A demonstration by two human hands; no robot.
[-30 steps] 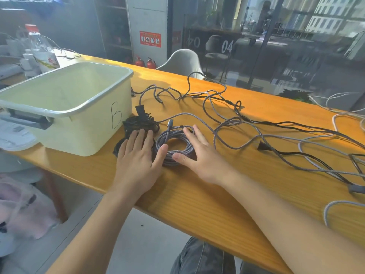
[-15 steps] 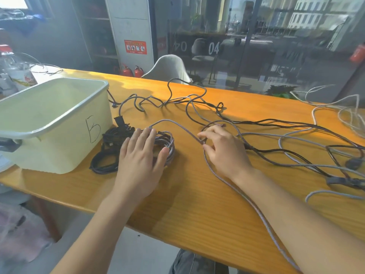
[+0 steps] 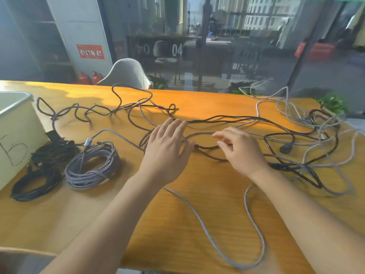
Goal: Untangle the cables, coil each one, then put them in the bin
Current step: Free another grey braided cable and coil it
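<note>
A coiled grey cable [image 3: 92, 165] lies on the orange table [image 3: 197, 204], with two black coils [image 3: 35, 182] [image 3: 55, 151] to its left beside the pale bin [image 3: 13, 125]. Loose black cables [image 3: 227, 118] and grey cables [image 3: 286, 107] sprawl tangled over the middle and right. My left hand [image 3: 167, 149] lies flat with straight, spread fingers on the strands at the middle. My right hand [image 3: 239, 149] hovers beside it with loosely curved fingers, its fingertips at a grey strand [image 3: 199, 133]. One long grey cable [image 3: 215, 244] loops toward the table's front edge.
A black plug [image 3: 285, 149] lies in the tangle to the right. A light chair [image 3: 126, 73] stands behind the far edge, and a glass wall runs behind it. Plants [image 3: 333, 103] sit at the far right corner.
My left hand has left the grey coil and moved right onto the loose strands. My right hand has shifted further right and loosened its fingers. The view has swung right, away from the bin.
</note>
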